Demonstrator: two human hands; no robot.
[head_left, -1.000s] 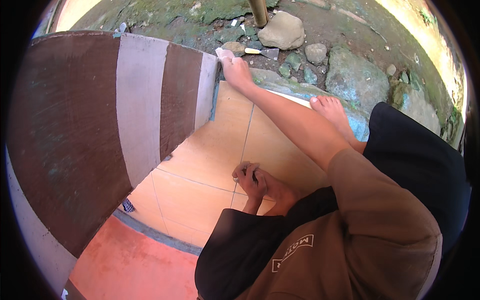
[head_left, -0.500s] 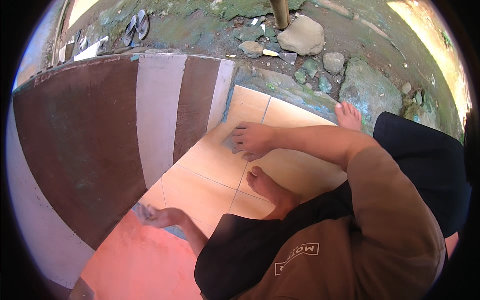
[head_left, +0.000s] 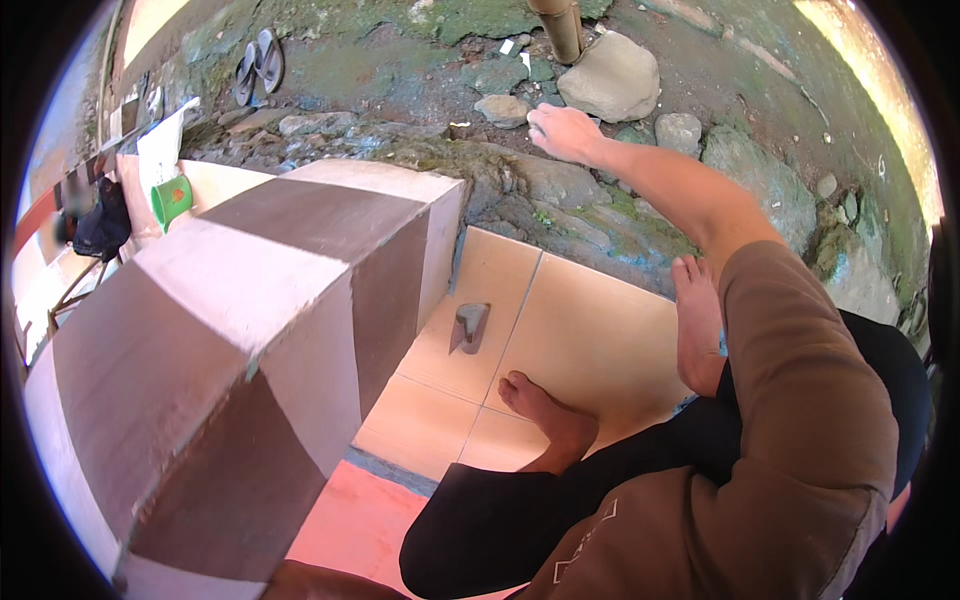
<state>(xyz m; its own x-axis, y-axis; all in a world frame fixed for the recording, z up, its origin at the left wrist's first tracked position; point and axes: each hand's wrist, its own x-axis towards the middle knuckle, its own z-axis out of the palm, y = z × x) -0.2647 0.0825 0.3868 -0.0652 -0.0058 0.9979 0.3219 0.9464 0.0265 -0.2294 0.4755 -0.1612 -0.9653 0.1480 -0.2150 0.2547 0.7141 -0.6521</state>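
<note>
My right hand (head_left: 565, 133) reaches out to the stones beyond the tiles, fingers curled downward. It covers the spot where a putty knife with a yellow handle lay, so its grip is hidden. A small flat grey piece with a pale lump on it (head_left: 470, 328) lies on the orange tile floor (head_left: 590, 330), beside the painted wall and apart from my hands. My left hand is out of sight; only part of a forearm (head_left: 325, 582) shows at the lower edge, below the low wall striped in brown and pale lilac (head_left: 300, 240).
A large grey rock (head_left: 612, 78) and a bamboo post (head_left: 557, 30) stand past the rough stone edge. Sandals (head_left: 260, 68) lie at the far left. Behind the wall are a green container (head_left: 171, 200) and a black bag (head_left: 103, 225). Pink floor (head_left: 355, 515) borders the tiles.
My right hand has left the grey piece on the tile and moved forward to the stones, over the putty knife. My left hand has gone from view. The view has shifted, showing the wall's top.
</note>
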